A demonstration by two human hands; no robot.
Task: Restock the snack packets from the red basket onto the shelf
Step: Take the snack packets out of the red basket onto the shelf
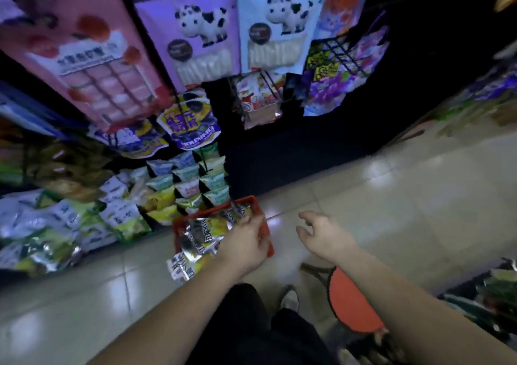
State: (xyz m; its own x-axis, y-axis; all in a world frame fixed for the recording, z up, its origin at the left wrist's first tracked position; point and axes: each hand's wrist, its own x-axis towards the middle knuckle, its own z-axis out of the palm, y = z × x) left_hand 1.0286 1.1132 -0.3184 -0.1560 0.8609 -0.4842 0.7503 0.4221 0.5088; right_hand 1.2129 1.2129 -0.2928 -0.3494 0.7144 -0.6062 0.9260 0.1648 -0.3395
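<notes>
A red basket (176, 226) stands on the tiled floor beside the low shelf (184, 185), filled with silver-and-yellow snack packets (201, 231). One such packet (181, 269) sticks out over the basket's near edge. My left hand (246, 243) reaches into the right part of the basket, its fingers down among the packets near the far rim; the back of the hand hides whether they hold one. My right hand (321, 233) hovers above the floor just right of the basket, fingers loosely spread and holding nothing.
Rows of small green, blue and yellow packets fill the shelf; larger bags (47, 224) lie to its left. Big hanging bags (204, 31) cover the rack above. A red stool (349, 303) stands at my right, near my shoe (289, 297). Another shelf (481, 99) lines the aisle's right side.
</notes>
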